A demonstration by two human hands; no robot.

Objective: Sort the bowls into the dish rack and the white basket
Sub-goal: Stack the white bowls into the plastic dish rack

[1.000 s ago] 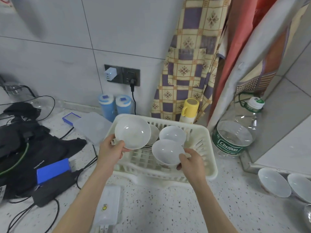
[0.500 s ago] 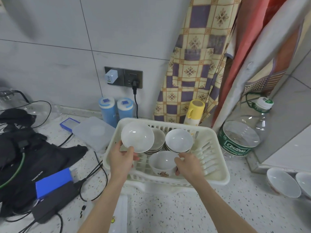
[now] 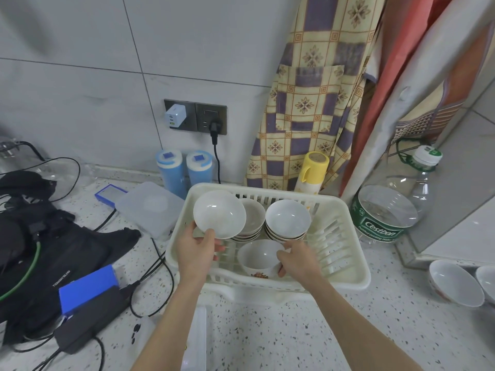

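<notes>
A white plastic dish rack (image 3: 348, 223) sits on a speckled counter (image 3: 321, 330) against a grey tiled wall. The left hand (image 3: 194, 250) holds a white bowl (image 3: 219, 214) tilted above the rack's left end — thumb on the near rim, remaining fingers curled behind and below it, clamped on the bowl. The right hand (image 3: 297, 261) grips a second bowl (image 3: 258, 257) that stands upright in the rack's near section, with a red pattern visible on its outer wall; the fingers wrap its right rim and side, closed on the bowl. Behind these, two stacks of bowls stand in the rack's far section: a left stack (image 3: 251, 220), partly covered by the tilted bowl, and a right stack (image 3: 288, 220), just beside it. Two more bowls lie on the counter well to the right of the rack — one (image 3: 455, 283) fully visible and tilted, another (image 3: 487, 281) cut by the frame edge. A large clear water bottle (image 3: 388, 212) stands near the rack's right end. A yellow-capped flask (image 3: 312, 170) and two blue canisters (image 3: 184, 167) stand behind the rack by the wall. Black fabric (image 3: 40, 250), cables and a blue box (image 3: 87, 287) occupy the counter to the left.
</notes>
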